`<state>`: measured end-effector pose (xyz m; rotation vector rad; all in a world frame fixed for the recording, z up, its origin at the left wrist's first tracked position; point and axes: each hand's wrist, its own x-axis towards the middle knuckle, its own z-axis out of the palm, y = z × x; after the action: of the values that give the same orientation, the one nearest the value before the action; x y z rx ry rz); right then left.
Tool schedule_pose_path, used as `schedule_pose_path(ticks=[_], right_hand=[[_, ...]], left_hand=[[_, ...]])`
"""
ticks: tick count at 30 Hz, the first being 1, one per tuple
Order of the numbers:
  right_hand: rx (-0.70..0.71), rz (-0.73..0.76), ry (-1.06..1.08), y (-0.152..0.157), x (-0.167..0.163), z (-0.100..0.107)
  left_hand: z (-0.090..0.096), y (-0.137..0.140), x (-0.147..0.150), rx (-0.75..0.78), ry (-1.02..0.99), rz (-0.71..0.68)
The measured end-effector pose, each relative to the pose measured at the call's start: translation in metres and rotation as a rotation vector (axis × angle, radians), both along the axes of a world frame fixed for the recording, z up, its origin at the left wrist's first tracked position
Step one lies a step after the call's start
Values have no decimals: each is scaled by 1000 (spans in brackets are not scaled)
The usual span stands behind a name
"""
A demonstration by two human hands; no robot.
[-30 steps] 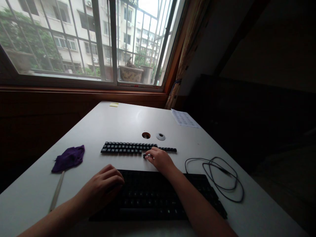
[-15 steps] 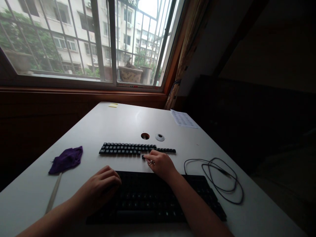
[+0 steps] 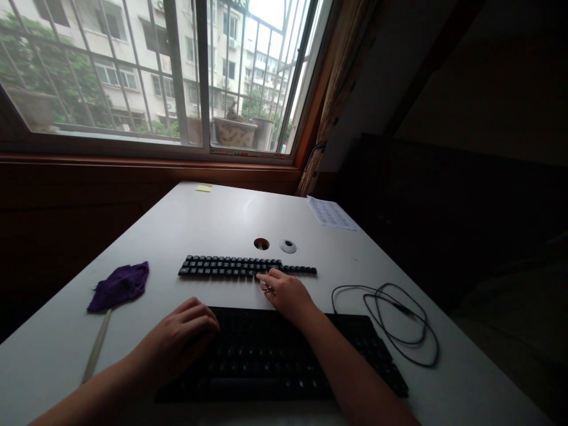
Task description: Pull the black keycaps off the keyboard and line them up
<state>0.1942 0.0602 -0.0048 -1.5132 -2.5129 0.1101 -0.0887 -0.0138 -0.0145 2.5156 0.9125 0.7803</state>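
The person's right hand (image 3: 281,288) reaches across the keyboard (image 3: 248,381), its index fingertip touching 1 keycap (image 3: 257,276) at the right end of the front row. That keycap lies on the tabletop (image 3: 222,219), just beside its neighbours in a block of dark keycaps (image 3: 217,266) laid out in 3 long rows, with a thinner strip of keys running on to the right, partly behind the hand. The remaining fingers of the right grip are curled on a shiny metal piece (image 3: 266,290), perhaps wire, too small to identify.

The left hand (image 3: 189,325) rests over the keyboard's upper left corner, fingers bent; whether it grasps anything underneath cannot be told. Much of the keyboard's upper part is too dark to read, though keys with pale legends show nearer the person. Its cable (image 3: 403,310) lies looped to the right.

The step in hand looks like lining up this keycap with its row. The next move seems to call for a light, straight nudge from the fingertip, enough to close up the row without pushing the neighbouring caps askew.
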Motion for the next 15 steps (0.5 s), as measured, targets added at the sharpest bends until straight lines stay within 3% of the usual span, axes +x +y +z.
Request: schedule_pose_path(ticks=[15], right_hand=[[-30, -7, 5, 2, -1, -1]], left_hand=[[-4, 2, -2, 9, 19, -7]])
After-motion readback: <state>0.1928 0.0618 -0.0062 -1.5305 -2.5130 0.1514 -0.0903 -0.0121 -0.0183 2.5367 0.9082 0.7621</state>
